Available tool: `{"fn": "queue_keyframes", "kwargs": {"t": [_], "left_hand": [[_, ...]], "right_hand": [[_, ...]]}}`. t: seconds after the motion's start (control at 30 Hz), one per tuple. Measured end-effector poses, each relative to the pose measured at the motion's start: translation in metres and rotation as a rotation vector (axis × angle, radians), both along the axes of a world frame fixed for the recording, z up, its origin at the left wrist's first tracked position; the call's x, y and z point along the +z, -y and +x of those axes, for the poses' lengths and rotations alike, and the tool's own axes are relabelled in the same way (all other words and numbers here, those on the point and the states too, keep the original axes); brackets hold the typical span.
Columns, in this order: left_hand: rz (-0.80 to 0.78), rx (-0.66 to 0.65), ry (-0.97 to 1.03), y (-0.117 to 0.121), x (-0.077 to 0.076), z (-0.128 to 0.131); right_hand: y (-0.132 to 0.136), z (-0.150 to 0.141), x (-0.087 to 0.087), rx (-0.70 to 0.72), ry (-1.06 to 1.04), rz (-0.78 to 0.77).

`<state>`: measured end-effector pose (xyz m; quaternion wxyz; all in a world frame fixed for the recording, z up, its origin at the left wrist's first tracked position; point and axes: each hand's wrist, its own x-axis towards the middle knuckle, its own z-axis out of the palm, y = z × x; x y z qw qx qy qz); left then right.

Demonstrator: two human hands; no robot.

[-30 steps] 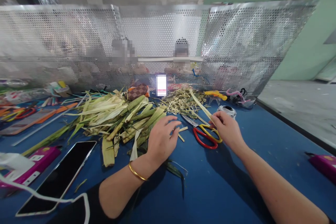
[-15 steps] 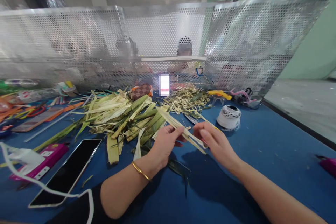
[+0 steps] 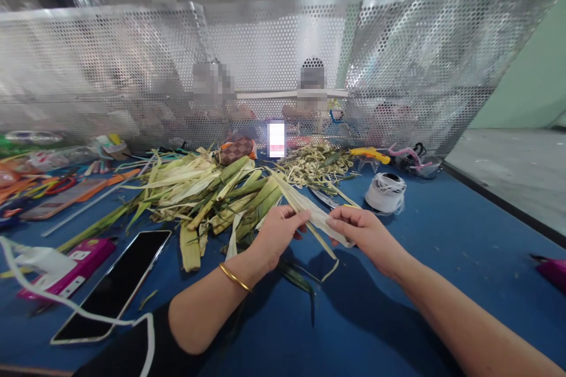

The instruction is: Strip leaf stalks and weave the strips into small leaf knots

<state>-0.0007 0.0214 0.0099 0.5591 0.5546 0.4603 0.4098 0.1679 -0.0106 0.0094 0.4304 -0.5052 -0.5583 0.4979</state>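
A pale corn husk [image 3: 317, 214] stretches between my two hands above the blue table. My left hand [image 3: 279, 231] is closed on it near the middle, thumb on top, and a thin husk strip [image 3: 322, 242] hangs below with a curled end. My right hand [image 3: 360, 227] pinches the husk close to its lower right end. Just beyond my hands lie scissors [image 3: 325, 197], their handles partly hidden behind my right hand. To the left, a heap of green and pale corn husks [image 3: 190, 188] spreads over the table.
A white string spool [image 3: 385, 193] stands to the right. Curly husk shreds [image 3: 316, 165] lie before the perforated metal screen [image 3: 274, 41]. At left are a phone [image 3: 117, 285], a magenta power strip [image 3: 66, 271] and a white cable [image 3: 79, 309]. A yellow glue gun [image 3: 370, 155] rests at the back.
My right hand has turned and now pinches the husk, which shows wider and flatter than before. The thin strip's end has come into view below. My left hand keeps its hold.
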Motion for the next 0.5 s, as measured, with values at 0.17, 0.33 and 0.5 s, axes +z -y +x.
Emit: {"fn": "queue_keyframes", "kwargs": {"t": [0.17,0.33,0.5], "left_hand": [[-0.098,-0.029,0.059,-0.0007,0.0007,0.0010],[-0.068,-0.008,0.027,0.0005,0.0015,0.0014],[-0.028,-0.047,-0.010,0.0008,-0.0018,0.0007]], "right_hand": [[-0.0030,0.0028,-0.0015,-0.054,0.034,0.038],[-0.0028,0.0028,-0.0043,0.004,-0.040,-0.013],[-0.0004,0.0001,-0.0063,0.076,-0.067,-0.126]]}}
